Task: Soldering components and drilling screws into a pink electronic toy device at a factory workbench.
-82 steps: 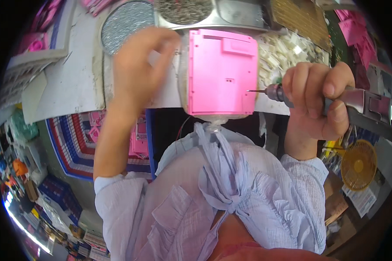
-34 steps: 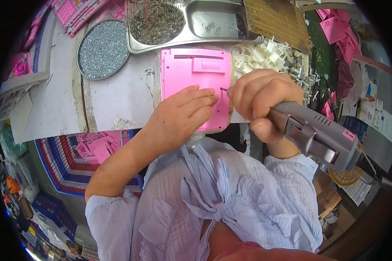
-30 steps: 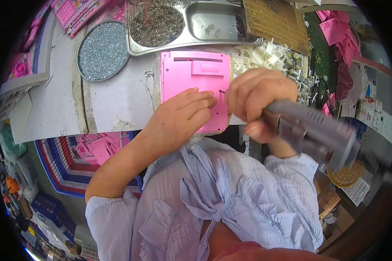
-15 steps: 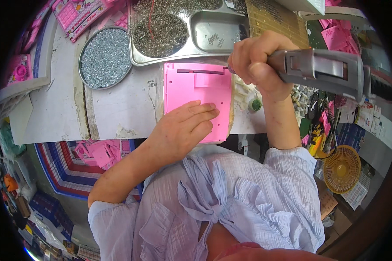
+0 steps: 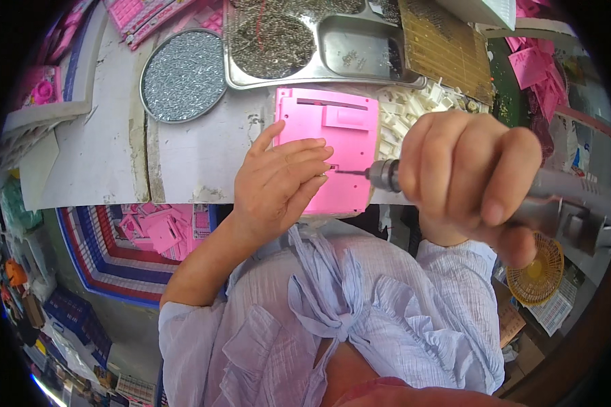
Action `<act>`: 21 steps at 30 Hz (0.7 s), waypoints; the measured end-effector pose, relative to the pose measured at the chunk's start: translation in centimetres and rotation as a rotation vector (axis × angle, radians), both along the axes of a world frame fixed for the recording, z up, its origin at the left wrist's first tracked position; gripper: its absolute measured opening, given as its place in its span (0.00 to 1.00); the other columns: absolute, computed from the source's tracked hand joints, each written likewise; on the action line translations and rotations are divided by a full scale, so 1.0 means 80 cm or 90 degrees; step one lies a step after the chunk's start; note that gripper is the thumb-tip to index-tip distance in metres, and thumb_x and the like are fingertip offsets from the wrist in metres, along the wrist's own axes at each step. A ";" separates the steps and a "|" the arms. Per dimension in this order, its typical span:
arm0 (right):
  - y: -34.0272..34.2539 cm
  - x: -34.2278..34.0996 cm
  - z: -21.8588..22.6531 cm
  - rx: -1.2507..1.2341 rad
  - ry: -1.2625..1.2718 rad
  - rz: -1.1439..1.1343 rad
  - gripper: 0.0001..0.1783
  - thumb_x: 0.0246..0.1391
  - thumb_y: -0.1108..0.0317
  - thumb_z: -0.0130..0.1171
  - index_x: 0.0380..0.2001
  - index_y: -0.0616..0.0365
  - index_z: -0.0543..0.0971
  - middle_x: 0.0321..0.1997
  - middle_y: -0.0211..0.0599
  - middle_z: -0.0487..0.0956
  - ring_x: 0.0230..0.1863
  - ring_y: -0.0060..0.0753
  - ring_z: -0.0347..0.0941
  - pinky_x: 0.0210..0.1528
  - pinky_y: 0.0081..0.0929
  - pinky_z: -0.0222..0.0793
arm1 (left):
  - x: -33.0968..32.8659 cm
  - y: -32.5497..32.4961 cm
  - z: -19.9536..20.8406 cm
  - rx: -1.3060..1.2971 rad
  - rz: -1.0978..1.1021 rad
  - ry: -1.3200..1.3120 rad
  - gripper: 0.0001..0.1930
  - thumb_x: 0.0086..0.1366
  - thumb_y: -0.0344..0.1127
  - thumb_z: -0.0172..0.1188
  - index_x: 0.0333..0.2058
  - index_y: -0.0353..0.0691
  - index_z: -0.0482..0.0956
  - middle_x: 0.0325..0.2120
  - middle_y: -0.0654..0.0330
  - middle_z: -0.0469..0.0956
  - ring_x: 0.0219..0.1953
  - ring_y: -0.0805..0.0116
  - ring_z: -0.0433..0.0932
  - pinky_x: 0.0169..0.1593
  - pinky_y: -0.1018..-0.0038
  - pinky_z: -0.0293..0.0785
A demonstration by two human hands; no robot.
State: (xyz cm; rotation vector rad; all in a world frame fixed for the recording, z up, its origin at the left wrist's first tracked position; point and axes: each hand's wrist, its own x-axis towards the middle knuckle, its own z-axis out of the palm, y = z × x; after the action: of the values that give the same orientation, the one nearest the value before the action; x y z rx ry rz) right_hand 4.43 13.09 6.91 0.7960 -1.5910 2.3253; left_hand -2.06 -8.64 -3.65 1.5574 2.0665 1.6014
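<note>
A pink plastic panel [image 5: 349, 146] with a long slot near its far edge and several small holes lies on the work table in front of me. My left hand [image 5: 278, 178] rests flat on its left side, fingers stretched toward the middle and thumb apart. My right hand [image 5: 468, 180] is wrapped round a grey power screwdriver [image 5: 557, 197]. Its thin bit points left, with the tip over the panel close to my left fingertips. Whether the tip touches a screw I cannot tell.
Behind the panel stands a metal tray [image 5: 305, 80] of small screws. A round dish [image 5: 183, 74] of silvery pins sits to its left. White plastic parts [image 5: 414, 112] lie to the panel's right. A blue, white and red basket [image 5: 108, 271] with pink pieces stands below the table edge.
My right hand has brought the screwdriver nearer, from the panel's far right corner to its near middle. My left hand stays on the panel, its thumb now spread. The whole view has shifted slightly.
</note>
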 end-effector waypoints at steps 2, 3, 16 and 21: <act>-0.009 -0.004 -0.002 -0.004 0.000 0.022 0.21 0.59 0.46 0.70 0.37 0.49 0.74 0.19 0.19 0.73 0.19 0.18 0.69 0.18 0.19 0.64 | -0.001 -0.002 -0.004 0.017 0.026 0.011 0.09 0.59 0.28 0.70 0.39 0.41 0.82 0.40 0.59 0.87 0.48 0.62 0.86 0.67 0.49 0.62; -0.013 -0.006 -0.003 -0.006 -0.002 0.031 0.21 0.59 0.46 0.70 0.36 0.49 0.74 0.19 0.20 0.73 0.18 0.19 0.69 0.18 0.19 0.64 | 0.000 -0.003 -0.005 0.025 0.029 0.006 0.09 0.59 0.28 0.70 0.39 0.42 0.82 0.40 0.59 0.87 0.47 0.62 0.86 0.68 0.49 0.61; -0.028 -0.030 -0.012 0.016 -0.020 -0.065 0.17 0.65 0.47 0.62 0.38 0.48 0.74 0.18 0.18 0.69 0.20 0.18 0.66 0.22 0.22 0.62 | -0.022 -0.024 -0.010 0.059 0.124 0.001 0.09 0.59 0.26 0.69 0.37 0.44 0.80 0.39 0.60 0.87 0.46 0.64 0.86 0.69 0.50 0.58; -0.011 -0.083 -0.040 0.080 -0.013 -0.141 0.11 0.69 0.57 0.51 0.42 0.52 0.74 0.18 0.24 0.67 0.20 0.22 0.62 0.26 0.26 0.60 | -0.019 -0.033 -0.016 -0.014 0.022 0.052 0.09 0.60 0.26 0.66 0.30 0.41 0.73 0.45 0.56 0.86 0.53 0.61 0.84 0.69 0.52 0.57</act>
State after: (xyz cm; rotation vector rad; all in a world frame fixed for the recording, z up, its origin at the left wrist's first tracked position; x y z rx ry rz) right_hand -2.24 12.20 3.67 0.5878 -1.7501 2.1037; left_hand -3.59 -11.30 -4.97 1.6152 2.1564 1.5456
